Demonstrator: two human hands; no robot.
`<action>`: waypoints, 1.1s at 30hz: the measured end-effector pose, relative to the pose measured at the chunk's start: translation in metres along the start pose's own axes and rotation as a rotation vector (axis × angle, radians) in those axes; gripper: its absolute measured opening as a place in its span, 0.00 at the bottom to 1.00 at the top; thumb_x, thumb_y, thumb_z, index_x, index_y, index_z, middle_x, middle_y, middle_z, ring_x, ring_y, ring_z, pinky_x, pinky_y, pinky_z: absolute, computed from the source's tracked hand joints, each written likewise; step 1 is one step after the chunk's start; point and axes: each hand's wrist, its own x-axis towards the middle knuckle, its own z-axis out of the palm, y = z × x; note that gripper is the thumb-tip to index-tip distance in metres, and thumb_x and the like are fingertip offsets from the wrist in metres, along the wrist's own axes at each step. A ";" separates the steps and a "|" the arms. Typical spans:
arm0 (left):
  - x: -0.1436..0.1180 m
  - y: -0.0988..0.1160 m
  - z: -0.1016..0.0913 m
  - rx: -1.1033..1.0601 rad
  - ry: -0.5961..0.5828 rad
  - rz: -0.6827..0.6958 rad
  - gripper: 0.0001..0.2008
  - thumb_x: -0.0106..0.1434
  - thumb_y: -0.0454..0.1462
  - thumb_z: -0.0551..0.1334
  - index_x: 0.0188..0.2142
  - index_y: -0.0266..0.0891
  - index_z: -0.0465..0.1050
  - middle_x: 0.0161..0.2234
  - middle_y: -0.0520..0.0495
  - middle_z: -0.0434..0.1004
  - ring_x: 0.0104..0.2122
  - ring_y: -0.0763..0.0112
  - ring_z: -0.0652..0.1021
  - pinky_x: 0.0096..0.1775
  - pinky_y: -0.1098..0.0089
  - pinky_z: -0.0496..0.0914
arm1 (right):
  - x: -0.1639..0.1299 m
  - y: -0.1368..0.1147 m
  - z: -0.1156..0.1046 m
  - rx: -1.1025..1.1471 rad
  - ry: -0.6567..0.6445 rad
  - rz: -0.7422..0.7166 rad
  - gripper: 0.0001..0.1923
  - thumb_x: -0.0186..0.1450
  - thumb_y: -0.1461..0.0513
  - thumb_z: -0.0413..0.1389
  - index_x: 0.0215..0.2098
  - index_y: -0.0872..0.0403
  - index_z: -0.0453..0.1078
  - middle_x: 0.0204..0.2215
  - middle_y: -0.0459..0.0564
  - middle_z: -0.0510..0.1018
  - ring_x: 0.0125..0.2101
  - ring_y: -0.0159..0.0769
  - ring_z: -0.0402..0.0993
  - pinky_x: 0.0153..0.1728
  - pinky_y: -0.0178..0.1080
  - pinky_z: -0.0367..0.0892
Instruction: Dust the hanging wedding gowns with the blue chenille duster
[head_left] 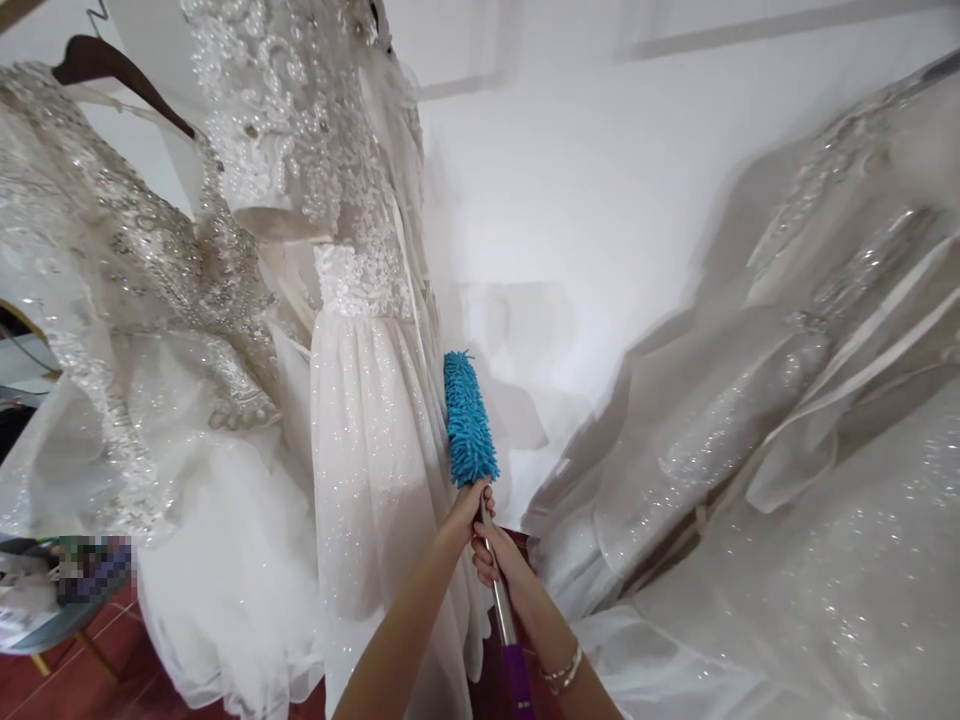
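Note:
A duster (469,418) with a fluffy blue head, a metal pole and a purple grip stands slanted in the middle of the view. My left hand (472,503) is closed round the pole just below the blue head. Lower down, my right hand (495,553) is also wrapped round the metal pole, and a bracelet circles that wrist. The blue head is upright beside a white sparkling gown (367,400) on its left, with the white wall behind. Whether the head touches the gown or the wall I cannot tell.
Another beaded gown (217,480) hangs at the left on a dark hanger (112,65). More white gowns (750,480) fill the right side. The white wall (570,180) rises behind. At lower left, a grey chair (67,620) stands on the red tiled floor (142,650).

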 end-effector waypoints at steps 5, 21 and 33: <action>0.014 -0.038 -0.016 0.002 0.058 -0.139 0.23 0.52 0.47 0.71 0.18 0.42 0.58 0.12 0.60 0.58 0.13 0.81 0.60 0.20 0.76 0.58 | 0.006 0.024 -0.011 -0.021 0.090 0.048 0.23 0.55 0.48 0.63 0.20 0.48 0.54 0.05 0.30 0.54 0.06 0.21 0.45 0.09 0.27 0.46; -0.029 0.056 0.026 0.070 -0.230 0.098 0.19 0.52 0.49 0.66 0.20 0.43 0.59 0.15 0.58 0.58 0.17 0.79 0.62 0.24 0.74 0.63 | -0.023 -0.031 0.016 0.074 0.021 -0.203 0.27 0.50 0.42 0.67 0.30 0.48 0.59 0.07 0.27 0.57 0.05 0.21 0.45 0.07 0.28 0.45; -0.030 0.053 0.004 0.047 -0.172 0.131 0.22 0.47 0.52 0.68 0.20 0.43 0.59 0.14 0.60 0.57 0.16 0.79 0.62 0.23 0.74 0.63 | -0.029 -0.030 0.038 -0.011 0.017 -0.156 0.29 0.49 0.41 0.67 0.31 0.48 0.58 0.07 0.26 0.59 0.06 0.22 0.49 0.08 0.28 0.47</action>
